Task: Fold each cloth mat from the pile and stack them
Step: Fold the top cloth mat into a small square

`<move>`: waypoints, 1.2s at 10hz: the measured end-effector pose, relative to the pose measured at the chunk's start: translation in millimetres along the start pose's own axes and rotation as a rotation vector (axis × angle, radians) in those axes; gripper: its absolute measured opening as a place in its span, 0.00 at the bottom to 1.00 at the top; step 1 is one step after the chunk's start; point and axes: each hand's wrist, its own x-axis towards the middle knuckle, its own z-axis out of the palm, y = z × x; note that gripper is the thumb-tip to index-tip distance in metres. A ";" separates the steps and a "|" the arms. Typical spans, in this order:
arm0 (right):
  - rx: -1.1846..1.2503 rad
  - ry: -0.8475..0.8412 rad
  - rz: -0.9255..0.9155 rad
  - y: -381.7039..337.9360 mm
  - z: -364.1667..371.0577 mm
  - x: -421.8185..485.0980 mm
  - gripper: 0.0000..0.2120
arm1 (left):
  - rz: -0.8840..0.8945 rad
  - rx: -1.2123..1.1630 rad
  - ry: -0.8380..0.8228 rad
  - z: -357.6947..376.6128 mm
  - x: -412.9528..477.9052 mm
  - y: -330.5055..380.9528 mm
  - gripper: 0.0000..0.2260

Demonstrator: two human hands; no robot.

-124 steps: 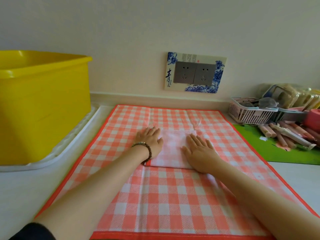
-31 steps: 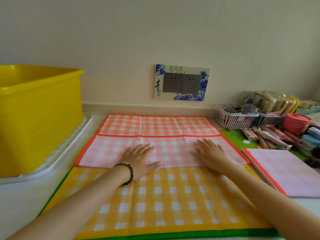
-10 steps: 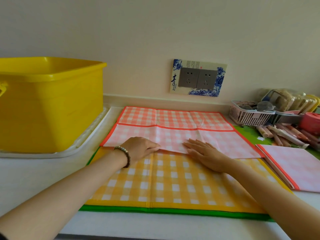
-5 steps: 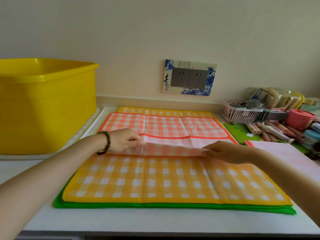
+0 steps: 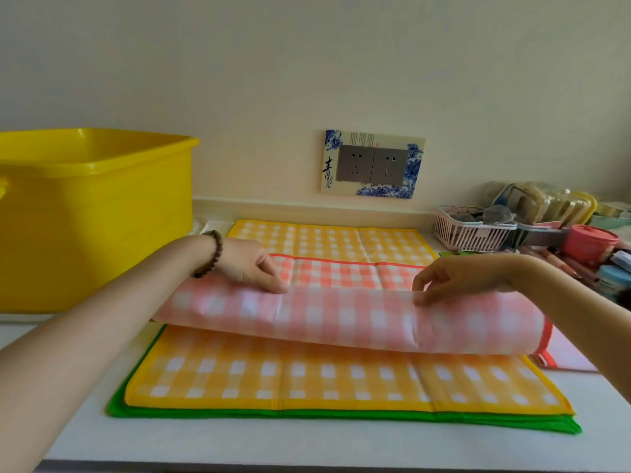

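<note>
Status at inspection: task partly complete, one fold in progress.

The red-and-white checked cloth mat (image 5: pixel 341 319) was in hand. Its near portion was raised off the pile and curled over, pale underside outward, while its far strip lay flat. The left hand (image 5: pixel 252 268) pinched the raised fold between thumb and fingers (image 5: pixel 273 283). The right hand (image 5: pixel 457 278) pinched the same fold further along with its fingers (image 5: pixel 425 295). Both were grasping the mat, and neither was released.

Work judged done: a pale pink folded mat with a red border (image 5: pixel 566 356) lay on the white desk (image 5: pixel 307 445) just beside the pile, at its right. It appeared to be the start of the stack. Most of it was hidden by the raised mat, so the number of pieces could not be told.

Work judged outstanding: the mat in hand was not yet folded down or stacked. Under it lay a yellow-and-white checked cloth mat (image 5: pixel 307 373), spread flat, and beneath that green cloth (image 5: pixel 341 416). The number of green layers could not be told.
</note>
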 end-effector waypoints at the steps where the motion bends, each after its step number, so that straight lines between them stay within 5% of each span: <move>1: -0.138 0.180 -0.010 7.2 -8.1 16.9 0.06 | 0.003 0.077 0.065 -16.9 -19.0 38.0 0.07; 2: -0.131 0.277 0.004 14.0 -9.1 35.4 0.05 | 0.124 0.004 0.185 -4.9 -15.0 52.6 0.12; 3: -0.131 0.299 0.023 21.5 -7.0 50.6 0.06 | 0.166 0.045 0.118 19.7 -15.0 60.8 0.12; 6: 0.002 0.495 -0.008 54.3 1.3 91.1 0.04 | 0.069 0.234 0.006 55.4 4.5 47.0 0.25; 9: -0.052 0.753 0.086 71.6 0.3 134.1 0.02 | 0.005 0.248 -0.032 68.7 35.8 35.9 0.25; 12: -0.033 0.803 0.211 67.8 0.3 161.4 0.04 | -0.084 0.288 -0.047 90.4 48.5 24.8 0.25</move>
